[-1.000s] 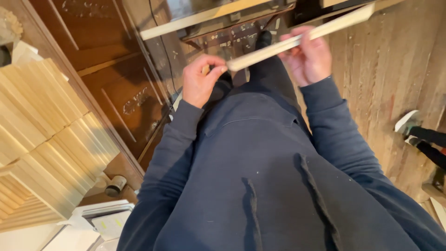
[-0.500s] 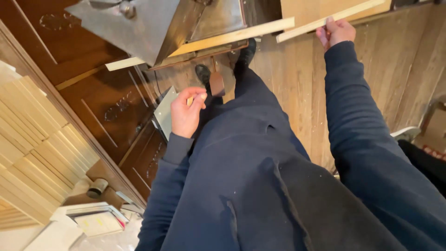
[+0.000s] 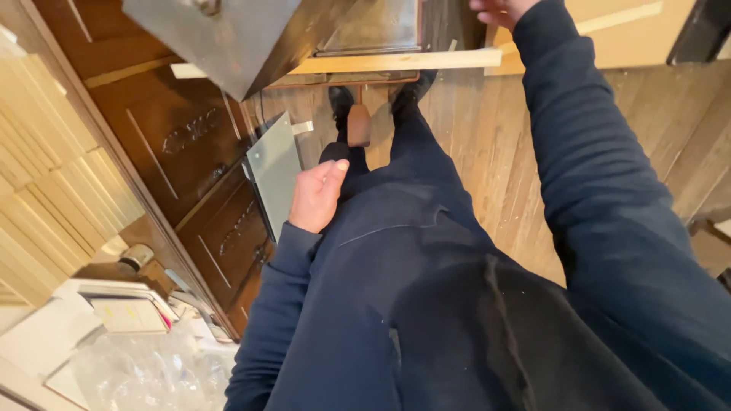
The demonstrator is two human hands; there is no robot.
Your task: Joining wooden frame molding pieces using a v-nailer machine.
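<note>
Right hand (image 3: 499, 11), top edge of view, arm stretched forward in a dark blue sleeve. Mostly cut off by the frame; fingers curled downward just above the near end of a long pale wooden strip (image 3: 396, 61). Whether this grip is closed on the strip or only near it: cannot tell.

Left hand (image 3: 316, 196) hangs loose at the left thigh, palm open, fingers relaxed, holding nothing. It rests against the dark blue trousers.

The strip lies level across a grey metal machine (image 3: 251, 38), running from its left side out to the right hand. A second pale board (image 3: 617, 30) lies behind the right arm.

Below: two dark shoes (image 3: 381, 95) on a worn wooden plank floor (image 3: 495, 167). Dark carved wooden panel (image 3: 183, 152) to the left, a small glass pane (image 3: 276, 171) leaning by it. Far left, stacked pale timber lengths (image 3: 46, 167); lower left, clear plastic wrap (image 3: 145, 369).
</note>
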